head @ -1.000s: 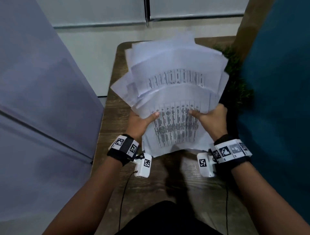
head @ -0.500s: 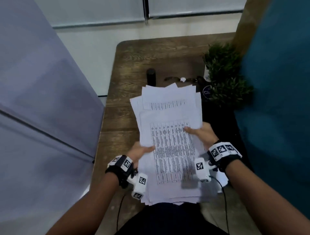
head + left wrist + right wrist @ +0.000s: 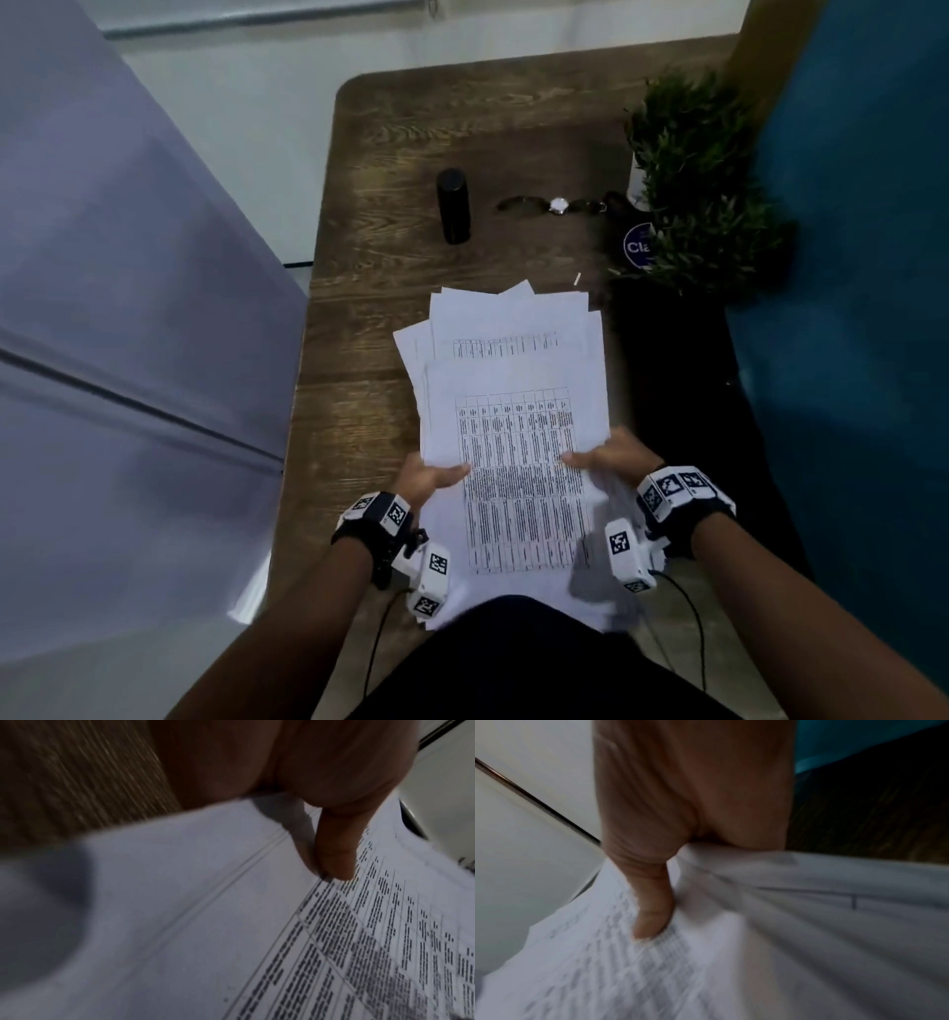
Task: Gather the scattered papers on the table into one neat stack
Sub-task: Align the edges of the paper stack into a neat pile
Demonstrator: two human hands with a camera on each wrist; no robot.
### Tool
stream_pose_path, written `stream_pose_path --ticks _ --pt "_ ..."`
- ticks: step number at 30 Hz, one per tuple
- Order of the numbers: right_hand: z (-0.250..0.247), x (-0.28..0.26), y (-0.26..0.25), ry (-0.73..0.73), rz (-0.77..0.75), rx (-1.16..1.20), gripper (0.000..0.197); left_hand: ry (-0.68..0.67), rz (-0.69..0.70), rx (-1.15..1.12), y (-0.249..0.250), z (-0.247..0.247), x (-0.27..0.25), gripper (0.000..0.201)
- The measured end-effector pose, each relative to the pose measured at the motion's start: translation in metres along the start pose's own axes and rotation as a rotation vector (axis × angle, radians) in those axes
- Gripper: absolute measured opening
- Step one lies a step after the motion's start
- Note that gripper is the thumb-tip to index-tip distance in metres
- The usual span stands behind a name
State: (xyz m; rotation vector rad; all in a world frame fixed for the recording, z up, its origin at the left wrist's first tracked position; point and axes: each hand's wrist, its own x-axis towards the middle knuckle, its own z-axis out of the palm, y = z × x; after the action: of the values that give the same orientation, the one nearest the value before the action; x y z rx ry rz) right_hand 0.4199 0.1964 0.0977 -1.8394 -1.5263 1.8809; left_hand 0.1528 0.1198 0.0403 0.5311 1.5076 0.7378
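A loose pile of white printed papers [image 3: 513, 411] with tables on them sits between my hands, over the near half of the wooden table [image 3: 359, 318]. Its sheets are fanned and uneven at the far end. My left hand [image 3: 429, 480] grips the pile's left edge, thumb on top and fingers hidden underneath. My right hand [image 3: 611, 457] grips the right edge the same way. In the left wrist view the thumb [image 3: 334, 858] presses on the top sheet [image 3: 231, 923]. In the right wrist view the thumb [image 3: 652, 912] presses on the papers [image 3: 782, 943], which bunch at the palm.
Beyond the papers stand a black cylinder [image 3: 454, 206], a wristwatch [image 3: 557, 205] lying flat, and a potted green plant [image 3: 698, 190] at the right with a dark round-labelled item [image 3: 636, 246] beside it. A purple panel [image 3: 128, 334] borders the table's left side, a teal surface [image 3: 862, 257] the right.
The papers, held up tilted a second ago, have come down low and toward me. Both hands moved down and back with them, and the table's far objects became visible.
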Motion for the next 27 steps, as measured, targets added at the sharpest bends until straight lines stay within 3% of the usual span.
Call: stream_pose_path --ticks 1,3,5,7,9,11,12,15,17,20,22,24,27 --pt "-0.002 -0.002 -0.002 0.018 -0.023 -0.061 0.036 -0.052 -0.02 0.001 0.002 -0.001 -0.001 0.044" --pt "-0.008 0.003 -0.008 0.128 -0.114 -0.17 0.01 -0.05 0.004 -0.01 0.014 -0.006 0.0 0.028" --pt "-0.018 0.003 -0.027 0.219 -0.154 -0.385 0.026 0.101 0.115 -0.073 0.041 -0.02 0.002 0.025" --pt "-0.028 -0.007 -0.056 0.314 -0.2 -0.587 0.039 0.27 0.338 -0.048 0.078 -0.043 0.0 0.055" --pt "-0.038 -0.026 -0.089 0.37 -0.24 -0.795 0.039 0.355 0.546 0.078 0.115 -0.067 -0.01 0.09" --pt "-0.045 -0.04 -0.12 0.394 -0.295 -1.021 0.036 0.303 0.669 0.361 0.152 -0.077 -0.027 0.102" --pt "-0.046 -0.046 -0.134 0.4 -0.32 -1.115 0.035 0.229 0.684 0.502 0.166 -0.077 -0.033 0.098" --pt "-0.043 -0.058 -0.167 0.437 -0.401 -1.298 0.026 0.041 0.644 0.666 0.182 -0.063 -0.044 0.061" --pt "-0.038 -0.062 -0.179 0.473 -0.436 -1.366 0.023 0.084 0.69 0.493 0.175 -0.055 -0.045 0.047" --pt "-0.029 -0.061 -0.175 0.518 -0.481 -1.403 0.019 0.191 0.681 0.225 0.149 -0.048 -0.042 0.04" --pt "-0.018 -0.052 -0.159 0.491 -0.472 -1.412 0.021 0.213 0.564 0.103 0.123 -0.047 -0.032 0.033" --pt "-0.006 -0.041 -0.138 0.44 -0.447 -1.407 0.024 0.213 0.44 0.093 0.098 -0.046 -0.024 0.029" --pt "0.0 -0.029 -0.119 0.407 -0.425 -1.389 0.034 0.225 0.374 0.176 0.074 -0.043 -0.016 0.038"
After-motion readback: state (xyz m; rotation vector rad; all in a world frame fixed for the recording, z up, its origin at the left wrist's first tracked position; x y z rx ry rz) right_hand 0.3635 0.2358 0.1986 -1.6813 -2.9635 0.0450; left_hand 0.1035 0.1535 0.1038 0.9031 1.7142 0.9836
